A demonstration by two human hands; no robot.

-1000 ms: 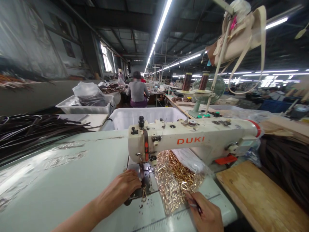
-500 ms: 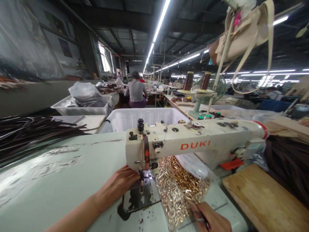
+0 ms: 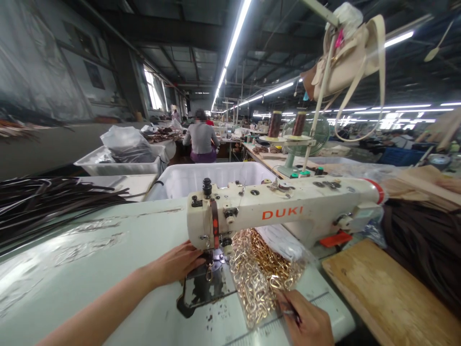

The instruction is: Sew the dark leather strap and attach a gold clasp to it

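Observation:
My left hand (image 3: 182, 262) reaches in from the left to the presser foot of the sewing machine (image 3: 245, 206), its fingers close together on a short dark strap end under the needle area. From that strap hangs a gold snap hook (image 3: 209, 274), just right of the fingertips over the metal bed plate (image 3: 209, 288). My right hand (image 3: 306, 317) is closed around a slim dark tool (image 3: 291, 312) with a shiny part, its kind hard to make out. Its fingertips are at the near edge of a pile of gold snap hooks (image 3: 254, 283) lying on clear plastic.
A wooden board (image 3: 389, 283) lies right, beside dark brown strips (image 3: 421, 245). More dark strips (image 3: 54, 199) cover the left table end. Behind the machine stands a white bin (image 3: 216, 173). A beige bag (image 3: 345, 67) hangs above thread spools. A person (image 3: 200, 139) sits farther back.
The view has shifted slightly, so the machine and hooks appear a little farther left. Both hands stay at about the same places, the left by the presser foot, the right at the pile.

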